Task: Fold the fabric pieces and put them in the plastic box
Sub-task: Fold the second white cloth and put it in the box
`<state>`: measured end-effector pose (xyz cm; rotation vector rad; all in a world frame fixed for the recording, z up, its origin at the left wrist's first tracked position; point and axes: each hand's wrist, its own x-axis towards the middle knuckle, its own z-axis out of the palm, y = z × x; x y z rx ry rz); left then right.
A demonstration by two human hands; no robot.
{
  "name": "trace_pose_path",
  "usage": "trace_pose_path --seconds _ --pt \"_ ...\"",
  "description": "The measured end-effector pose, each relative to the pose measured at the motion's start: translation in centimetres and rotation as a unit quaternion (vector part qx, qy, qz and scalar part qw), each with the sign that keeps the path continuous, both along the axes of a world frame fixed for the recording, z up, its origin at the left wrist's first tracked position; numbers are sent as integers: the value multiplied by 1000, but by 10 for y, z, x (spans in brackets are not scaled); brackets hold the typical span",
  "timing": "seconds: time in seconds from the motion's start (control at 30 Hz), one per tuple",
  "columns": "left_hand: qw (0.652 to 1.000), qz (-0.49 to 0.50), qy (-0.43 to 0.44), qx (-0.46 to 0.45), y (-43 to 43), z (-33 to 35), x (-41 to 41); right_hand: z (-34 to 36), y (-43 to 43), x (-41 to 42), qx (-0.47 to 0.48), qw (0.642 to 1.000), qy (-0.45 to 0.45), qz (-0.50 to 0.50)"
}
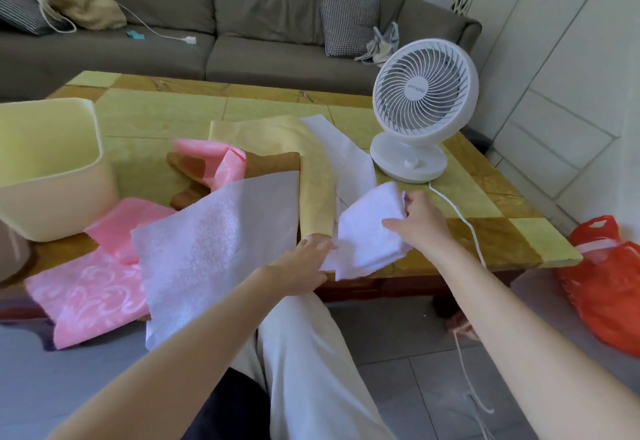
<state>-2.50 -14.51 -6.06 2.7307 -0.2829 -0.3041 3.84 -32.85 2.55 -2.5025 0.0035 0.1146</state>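
Observation:
A small white towel (369, 228), partly folded, lies at the table's near edge. My right hand (419, 218) grips its right side, thumb on top. My left hand (304, 263) holds its lower left corner. A larger white towel (221, 242) hangs over the near edge to the left. Pink patterned fabric (90, 294) lies beside it, with more pink cloth (214, 159) and a brown piece (270, 162) behind. A yellow towel (304, 162) and a white cloth (346, 152) stretch toward the back. The cream plastic box (52, 211) stands open at the left.
A white desk fan (420, 107) stands at the table's right, its cord (464, 218) trailing over the near edge. A grey sofa (242, 24) runs behind the table. An orange plastic bag (606, 287) sits on the floor at the right. My legs are below the table edge.

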Motion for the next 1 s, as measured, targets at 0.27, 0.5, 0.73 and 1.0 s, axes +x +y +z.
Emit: trace_pose_path --seconds 0.27,0.5,0.73,1.0 --pt "963 167 -181 111 113 56 -28 73 116 -12 -22 965 -204 163" --pt "875 419 -208 122 236 87 -79 85 228 -15 63 934 -229 267" --pt "846 477 -173 163 306 81 -123 99 336 -20 184 906 -216 313" --pt "852 429 -254 162 323 71 -119 70 432 -31 270 903 -111 316"
